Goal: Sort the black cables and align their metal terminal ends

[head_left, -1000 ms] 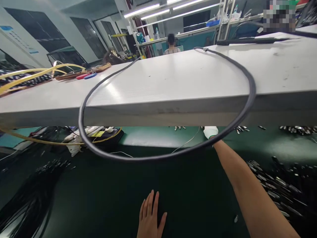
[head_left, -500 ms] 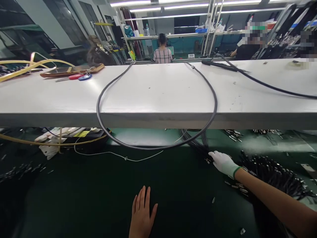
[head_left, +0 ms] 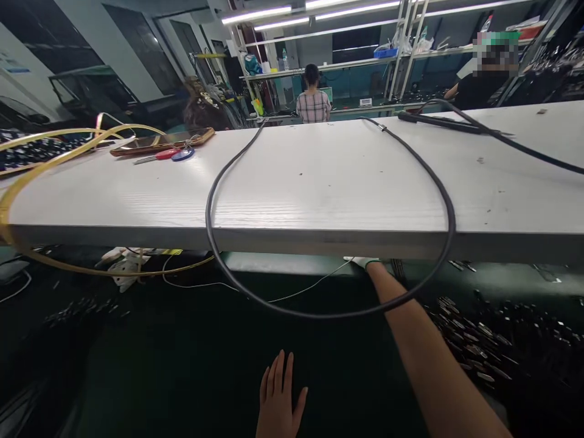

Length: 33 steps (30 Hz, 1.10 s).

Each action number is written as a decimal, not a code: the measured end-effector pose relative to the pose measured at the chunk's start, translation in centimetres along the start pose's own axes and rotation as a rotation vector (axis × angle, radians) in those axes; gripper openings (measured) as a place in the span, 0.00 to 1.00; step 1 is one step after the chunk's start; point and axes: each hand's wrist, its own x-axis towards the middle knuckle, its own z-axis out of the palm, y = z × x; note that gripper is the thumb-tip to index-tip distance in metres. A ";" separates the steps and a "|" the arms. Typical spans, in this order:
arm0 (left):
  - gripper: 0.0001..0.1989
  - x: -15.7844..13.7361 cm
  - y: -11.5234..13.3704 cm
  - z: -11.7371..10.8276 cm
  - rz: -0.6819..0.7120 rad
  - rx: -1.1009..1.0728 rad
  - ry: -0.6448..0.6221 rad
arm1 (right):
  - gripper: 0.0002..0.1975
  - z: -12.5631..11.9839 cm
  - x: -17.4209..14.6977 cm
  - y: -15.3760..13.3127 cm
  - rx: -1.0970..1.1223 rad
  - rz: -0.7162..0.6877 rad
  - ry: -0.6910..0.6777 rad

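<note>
My left hand (head_left: 279,398), bare, lies low in the middle of the view over the dark green work surface (head_left: 182,365). Its fingers are stretched out and the thumb stands apart; nothing is in it. My right hand (head_left: 364,261) wears a white glove with a green cuff and reaches far forward beneath the white shelf (head_left: 292,201). The shelf's front edge hides most of it, so its fingers do not show. A thin white string (head_left: 310,291) runs close to the glove. Right beside the wrist, a bundle of dark cables (head_left: 398,267) partly shows.
A thick black cable (head_left: 314,316) loops down over the shelf edge, in front of my right forearm. Piles of black cable ends (head_left: 474,347) lie at right. Scissors (head_left: 168,154), a phone (head_left: 164,143) and a yellow strap (head_left: 45,173) are at left. People (head_left: 312,103) sit beyond.
My right hand has left the cable ends at right and moved forward and left, under the shelf. My left hand stays outstretched. The whole view has shifted a little.
</note>
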 end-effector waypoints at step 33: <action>0.36 9.5 -1.1 -5.4 -0.290 -0.620 -0.460 | 0.19 7.0 -35.2 0.2 -0.062 -0.697 -0.198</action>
